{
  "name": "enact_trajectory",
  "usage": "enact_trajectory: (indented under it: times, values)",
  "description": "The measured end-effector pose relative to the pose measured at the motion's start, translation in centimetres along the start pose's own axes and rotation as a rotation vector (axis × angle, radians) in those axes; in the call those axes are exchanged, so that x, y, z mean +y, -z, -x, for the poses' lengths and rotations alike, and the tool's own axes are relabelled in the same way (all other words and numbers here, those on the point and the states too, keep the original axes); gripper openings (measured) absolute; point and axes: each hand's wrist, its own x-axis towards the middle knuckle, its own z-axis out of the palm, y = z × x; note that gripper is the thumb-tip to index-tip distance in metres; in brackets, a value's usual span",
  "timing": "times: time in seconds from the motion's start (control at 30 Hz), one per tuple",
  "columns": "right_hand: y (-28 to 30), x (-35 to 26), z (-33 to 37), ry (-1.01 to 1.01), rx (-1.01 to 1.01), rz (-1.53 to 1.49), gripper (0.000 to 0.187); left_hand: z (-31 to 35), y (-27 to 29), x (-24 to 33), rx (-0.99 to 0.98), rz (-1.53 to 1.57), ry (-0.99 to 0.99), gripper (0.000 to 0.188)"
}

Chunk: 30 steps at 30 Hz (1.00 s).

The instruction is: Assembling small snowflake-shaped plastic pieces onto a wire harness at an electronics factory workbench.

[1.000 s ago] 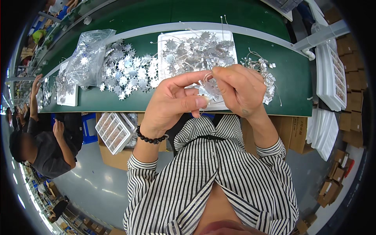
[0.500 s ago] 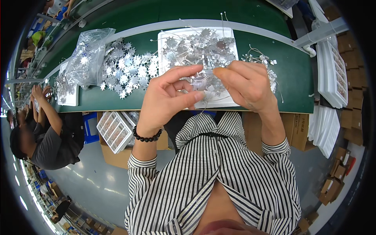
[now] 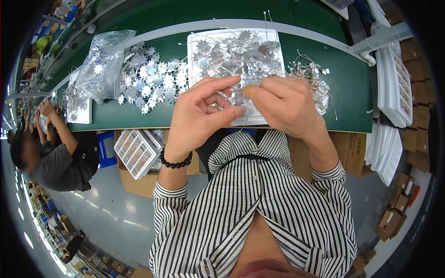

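My left hand (image 3: 197, 109) is raised over the near edge of a white tray (image 3: 276, 38). Its thumb and forefinger curve around what looks like a thin silver star-shaped metal piece (image 3: 238, 98), hard to tell from the pile behind. My right hand (image 3: 289, 104) is closed in a pinch just right of that piece; whatever its fingertips hold is too small to make out. In the tray lies a heap of silver star-shaped pieces (image 3: 245, 51) with pale cords and small tags. Left of the tray, loose silver stars (image 3: 150, 85) without visible cords are spread out.
A clear plastic bag (image 3: 104, 65) stands left of the loose stars. Corded pieces (image 3: 320, 85) lie right of the tray on the green table (image 3: 350, 99). A metal bar (image 3: 306, 33) crosses behind. White trays (image 3: 394, 88) are stacked at right. A co-worker (image 3: 60, 157) works at left.
My right hand has shifted slightly left, its fingertips now closer to my left hand. The left hand has barely moved. More of the corded pieces at right now shows.
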Motion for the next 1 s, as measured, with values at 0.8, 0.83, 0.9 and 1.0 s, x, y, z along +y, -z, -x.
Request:
enact_trajectory:
  times: [0.8, 0.83, 0.9, 1.0]
  values:
    - [-0.3, 1.4, 8.0, -0.493, 0.230, -0.098, 0.044, -3.4, -2.6, -0.9, 0.255, -0.287, -0.038, 0.020]
    - [0.0, 1.6, 8.0, -0.540, 0.254, -0.119, 0.042, -3.8, -2.7, -1.3, 0.274, -0.426, -0.049, 0.020]
    - [1.0, 2.9, 8.3, -0.669, 0.337, -0.155, 0.039, -4.0, -2.7, -1.8, 0.291, -0.569, -0.066, 0.020]
    - [2.9, 9.2, 10.0, -0.683, 0.331, 0.025, 0.036, -4.0, -2.6, -1.9, 0.272, -0.676, -0.061, 0.023]
